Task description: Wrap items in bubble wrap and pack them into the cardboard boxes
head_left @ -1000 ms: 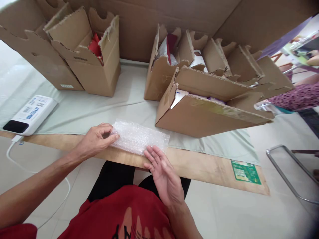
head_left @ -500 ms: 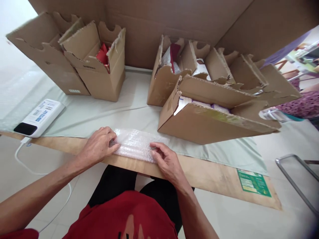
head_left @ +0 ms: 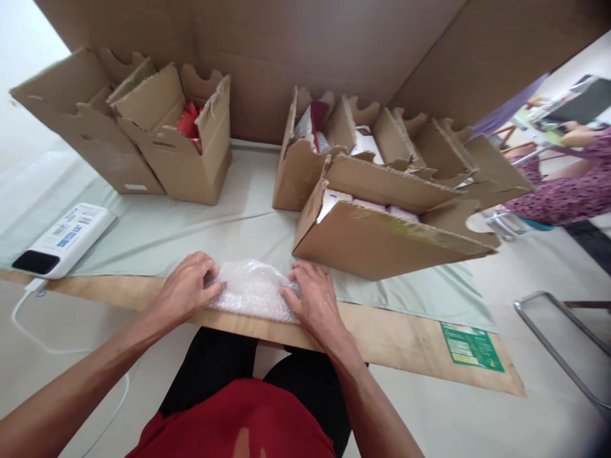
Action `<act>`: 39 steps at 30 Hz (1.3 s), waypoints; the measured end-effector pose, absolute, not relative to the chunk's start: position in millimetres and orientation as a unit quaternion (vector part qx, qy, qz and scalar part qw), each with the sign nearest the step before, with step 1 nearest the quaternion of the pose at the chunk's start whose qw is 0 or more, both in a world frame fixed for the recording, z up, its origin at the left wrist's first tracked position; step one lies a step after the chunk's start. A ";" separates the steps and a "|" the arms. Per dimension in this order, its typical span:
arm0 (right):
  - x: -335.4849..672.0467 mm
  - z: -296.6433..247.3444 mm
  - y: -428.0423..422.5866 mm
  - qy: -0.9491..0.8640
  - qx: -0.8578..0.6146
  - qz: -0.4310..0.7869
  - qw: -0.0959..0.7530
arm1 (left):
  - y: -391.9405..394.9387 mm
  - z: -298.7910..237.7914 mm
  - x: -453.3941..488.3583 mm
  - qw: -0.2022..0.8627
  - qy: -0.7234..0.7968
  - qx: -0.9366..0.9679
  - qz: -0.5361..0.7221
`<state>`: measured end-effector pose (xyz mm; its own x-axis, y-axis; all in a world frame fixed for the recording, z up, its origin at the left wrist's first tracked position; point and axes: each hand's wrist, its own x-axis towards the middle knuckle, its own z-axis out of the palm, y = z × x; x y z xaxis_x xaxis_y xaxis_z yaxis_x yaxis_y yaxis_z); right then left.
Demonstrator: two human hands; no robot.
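Observation:
A sheet of clear bubble wrap (head_left: 252, 289) lies at the table's front edge, bulging up a little in the middle. At its left end, my left hand (head_left: 193, 286) grips it between thumb and curled fingers. My right hand (head_left: 312, 296) has the opposite end, thumb on the near side and fingers over the far side. Whether anything lies inside the wrap I cannot tell.
Cardboard bins (head_left: 195, 152) stand at the back left, one with red packets. More bins (head_left: 305, 159) and a long box (head_left: 382, 238) holding white and purple packs stand right. A white power bank (head_left: 67, 238) with a cable lies left. A person (head_left: 568, 184) sits far right.
The bubble wrap now bulges upward between my hands, and its right end is more covered. My right hand has turned so its fingers reach over the wrap's far side. The view has shifted slightly.

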<state>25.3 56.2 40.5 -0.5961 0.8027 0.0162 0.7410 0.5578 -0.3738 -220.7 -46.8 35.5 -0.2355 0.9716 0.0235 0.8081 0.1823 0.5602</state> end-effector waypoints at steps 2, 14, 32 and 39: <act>30.8 44.9 50.0 -0.856 -0.453 0.230 0.099 | -53.3 42.2 -218.1 0.217 0.742 0.565 0.287; 124.2 151.5 54.3 -0.769 -0.361 0.317 0.422 | -17.8 126.8 -191.6 0.263 0.604 0.534 0.530; 137.9 222.6 219.5 -0.873 -0.472 -0.009 -0.120 | 150.8 201.8 -117.4 -0.005 0.630 0.776 0.030; 117.4 230.6 195.7 -0.849 -0.488 -0.121 -0.162 | 146.8 215.3 -115.7 -0.026 0.602 0.790 0.116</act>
